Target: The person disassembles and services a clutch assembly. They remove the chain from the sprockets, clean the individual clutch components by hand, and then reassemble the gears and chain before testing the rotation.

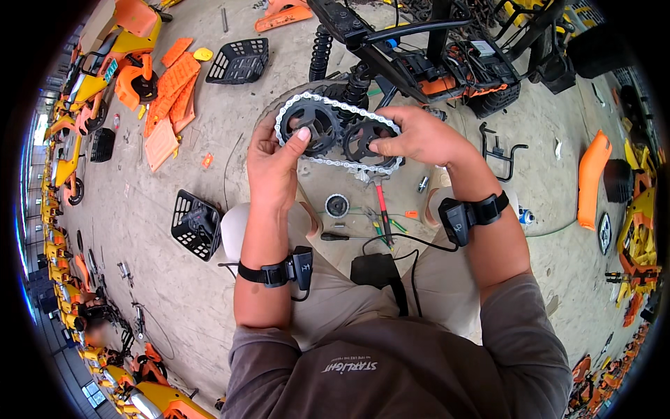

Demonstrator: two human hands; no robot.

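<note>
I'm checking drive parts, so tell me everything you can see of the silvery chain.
The chain looks like bright metal, made of many small links. It forms a long loop around a larger dark sprocket on the left and a smaller dark sprocket on the right. The left hand and right hand hold this assembly up at its two ends, the right covering some links. Exact tooth engagement is too small to tell.

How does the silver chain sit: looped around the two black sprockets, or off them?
Looped around: the chain encircles both sprockets between the left hand and right hand. Meshing: cannot tell.
</note>
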